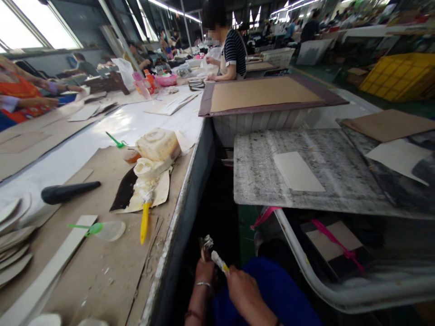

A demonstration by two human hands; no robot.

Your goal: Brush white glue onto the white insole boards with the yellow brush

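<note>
Low in front of my lap, my left hand [205,272] is closed round a narrow brown piece [205,252]; its kind is unclear. A greyish-white clump [208,241] shows at its top. My right hand [245,290] grips a brush [219,261] with a yellow handle and a white-coated head, close beside the brown piece. Whether the two touch is hard to tell. On the table to the left lies another brush [145,222] with a yellow handle, its bristles on a stained sheet next to a cut-open plastic container [159,144] crusted with dried white and yellowish matter.
A black tool [70,192] and a green-tipped squeeze bottle [112,230] lie on the table's brown cover [102,271]. Pale cut pieces [13,253] are piled far left. At right, a grey board [251,167] bears white sheets [298,171] above a metal-rimmed cart [306,271]. A co-worker [233,54] stands ahead.
</note>
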